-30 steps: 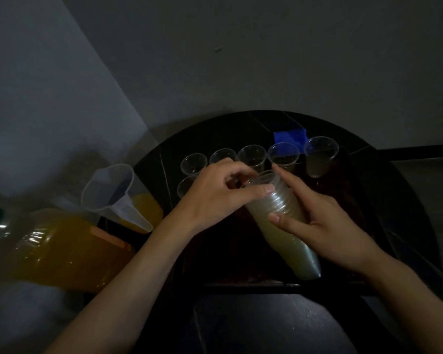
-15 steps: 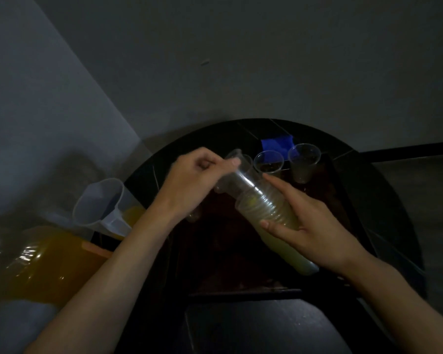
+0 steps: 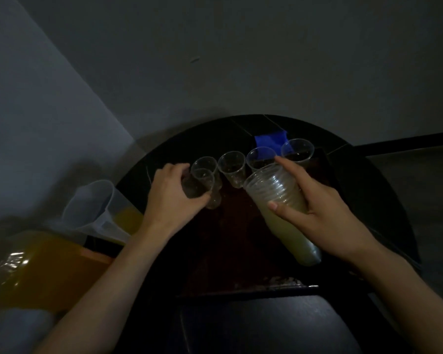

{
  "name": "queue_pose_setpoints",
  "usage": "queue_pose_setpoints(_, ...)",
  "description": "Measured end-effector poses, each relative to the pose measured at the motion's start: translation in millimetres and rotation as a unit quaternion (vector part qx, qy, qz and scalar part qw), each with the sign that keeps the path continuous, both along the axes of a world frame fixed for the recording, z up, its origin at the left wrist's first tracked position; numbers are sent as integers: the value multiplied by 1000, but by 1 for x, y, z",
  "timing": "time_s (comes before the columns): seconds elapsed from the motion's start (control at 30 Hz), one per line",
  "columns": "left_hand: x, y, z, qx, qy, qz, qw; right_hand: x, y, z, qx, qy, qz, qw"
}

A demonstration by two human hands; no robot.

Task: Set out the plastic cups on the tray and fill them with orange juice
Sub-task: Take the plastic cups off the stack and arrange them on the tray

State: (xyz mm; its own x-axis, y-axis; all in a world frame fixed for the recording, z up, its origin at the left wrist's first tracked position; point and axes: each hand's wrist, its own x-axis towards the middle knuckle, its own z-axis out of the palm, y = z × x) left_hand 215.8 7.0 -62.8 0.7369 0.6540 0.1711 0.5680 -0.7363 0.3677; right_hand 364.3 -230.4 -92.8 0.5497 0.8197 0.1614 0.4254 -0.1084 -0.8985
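My right hand grips a tilted stack of clear plastic cups above the dark tray. My left hand holds a single clear cup at the tray's far left, just over or on another cup there. Several empty clear cups stand in a row along the tray's far edge, among them one in the middle and one at the far right.
A clear jug with some orange juice stands left of the tray. A large bottle of orange juice lies at the lower left. A blue object sits behind the cups on the round dark table. Walls close in behind.
My left hand pulled one cup off the top of the stack and carried it left to the tray's far left. The right hand kept holding the stack.
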Motion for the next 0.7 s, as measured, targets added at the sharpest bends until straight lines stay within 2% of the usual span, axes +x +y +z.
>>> queue_pose_setpoints(0.33,2,-2,-24,0,36,-38,999,0,1,-4,-10,-8,7,1000)
queue_pose_setpoints(0.7,4,4,-31,-8,52,-25,998,-1,1,-8,-19,-17,18,1000)
